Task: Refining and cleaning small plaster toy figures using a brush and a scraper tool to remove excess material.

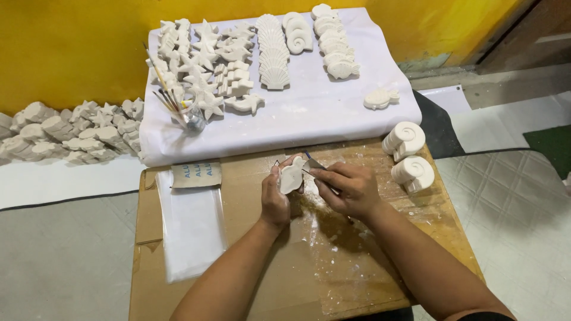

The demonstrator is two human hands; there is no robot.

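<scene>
Head view: our left hand [275, 199] closes its grip on a white plaster turtle [291, 176] above the surface [250, 279], while our right hand [348, 189] pinches a thin blade [314, 165] against its edge. Judging by the dust beneath, trimming is underway; rows of plaster casts [238, 59] lie on the white sheet [309, 113], with two spiral shells [407, 156] waiting beside.

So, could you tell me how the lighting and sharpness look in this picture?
Head view: even, soft light, sharp throughout; the left hand holding a white cast piece and the right hand throw a faint shadow on the dusty cardboard; mild glare on the plastic sleeve.
</scene>
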